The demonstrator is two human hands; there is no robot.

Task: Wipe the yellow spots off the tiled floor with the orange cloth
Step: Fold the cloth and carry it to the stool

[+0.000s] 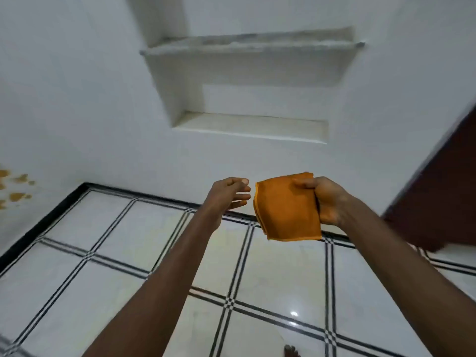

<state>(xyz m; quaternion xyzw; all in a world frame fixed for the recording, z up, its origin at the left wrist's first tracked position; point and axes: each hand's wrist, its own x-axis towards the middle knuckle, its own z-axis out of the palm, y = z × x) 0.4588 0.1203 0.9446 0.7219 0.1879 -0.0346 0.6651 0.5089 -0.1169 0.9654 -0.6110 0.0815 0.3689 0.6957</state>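
A white wall (77,86) with a recessed shelf (252,124) is seen above a tiled floor (103,292) crossed by black lines. Yellow spots (18,188) are visible at the far left, seemingly low on the wall by the floor's edge; no wiping is judged begun, so the whole task is left. A folded orange cloth (286,207) is held in the air, clamped by the right hand (327,199). The left hand (229,194) is held just beside it, its grip apart and empty.

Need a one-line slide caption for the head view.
Right hand holds folded orange cloth above tiled floor; left hand open beside it.
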